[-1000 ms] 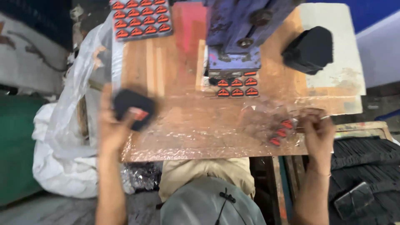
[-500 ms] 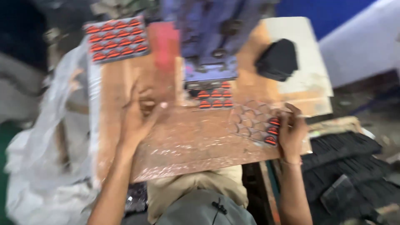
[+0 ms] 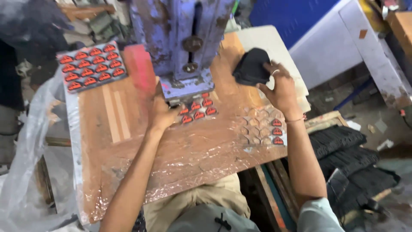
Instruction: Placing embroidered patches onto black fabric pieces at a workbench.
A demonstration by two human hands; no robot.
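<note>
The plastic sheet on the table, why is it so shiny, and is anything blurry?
Head view: light glares off the wrinkled plastic sheet; the left hand and right hand look sharp; the far left edge is soft and dim.

Left hand [image 3: 162, 112] flat, fingers curled; right hand [image 3: 280, 88] raised, gripping.

The left hand [image 3: 162, 114] rests at the press [image 3: 182, 43] base beside red badges [image 3: 198, 111]. The right hand [image 3: 280, 88] grips black cloth [image 3: 251, 66] on the wooden table [image 3: 128, 141]
</note>
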